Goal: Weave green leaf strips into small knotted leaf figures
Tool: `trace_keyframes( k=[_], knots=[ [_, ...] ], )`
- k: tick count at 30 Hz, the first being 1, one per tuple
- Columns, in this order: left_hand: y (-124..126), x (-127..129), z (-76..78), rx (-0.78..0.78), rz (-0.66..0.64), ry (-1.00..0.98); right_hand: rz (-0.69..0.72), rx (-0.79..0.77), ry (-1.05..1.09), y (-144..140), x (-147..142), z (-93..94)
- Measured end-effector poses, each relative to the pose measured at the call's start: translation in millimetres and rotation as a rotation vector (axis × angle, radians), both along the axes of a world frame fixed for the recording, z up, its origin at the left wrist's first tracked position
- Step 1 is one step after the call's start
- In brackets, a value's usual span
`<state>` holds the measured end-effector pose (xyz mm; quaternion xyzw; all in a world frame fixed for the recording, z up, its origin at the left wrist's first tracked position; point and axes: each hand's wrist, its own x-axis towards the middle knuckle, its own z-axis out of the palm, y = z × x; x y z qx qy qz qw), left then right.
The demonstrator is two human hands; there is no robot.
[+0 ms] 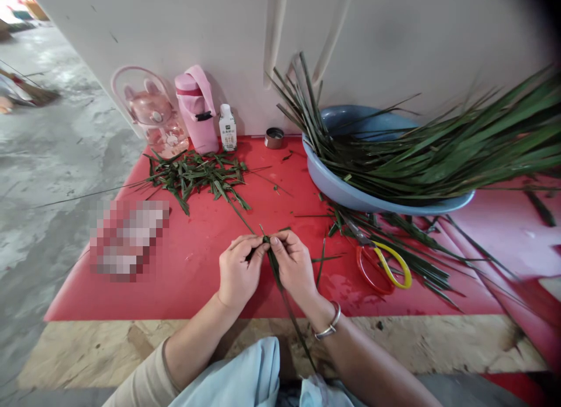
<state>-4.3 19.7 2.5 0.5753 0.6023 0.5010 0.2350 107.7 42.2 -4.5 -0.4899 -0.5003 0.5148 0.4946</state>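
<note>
Between my fingertips is a long green leaf strip, bunched into a small fold or knot at its upper end. My left hand pinches that bunched end from the left. From the other side my right hand grips it with thumb and fingers, a silvery bangle on that wrist. The strip's long tail hangs down between my forearms toward my lap. A thin stalk pokes up above the fingertips. The exact shape of the fold is partly covered by my fingers.
A blue basin full of long green leaves stands at the back right. Scissors with red and yellow handles lie among leaf scraps. Behind the leaf pile stand a clear pink bottle, a pink flask and a white bottle.
</note>
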Motion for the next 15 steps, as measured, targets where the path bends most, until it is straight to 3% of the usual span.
trace_keyframes(
  k=[3, 9, 15],
  knots=[
    [-2.3, 1.6, -0.8, 0.009, -0.08, 0.058, -0.013, -0.024, 0.006, 0.8, 1.4, 0.0],
    [-2.1, 4.2, -6.2, -0.092, 0.06, -0.157, 0.114, -0.029, 0.086, -1.1, 0.6, 4.2],
    [-1.0, 1.9, -2.8, -0.118, 0.008, -0.314, 0.079, 0.034, 0.042, -1.6, 0.1, 1.8]
  ],
)
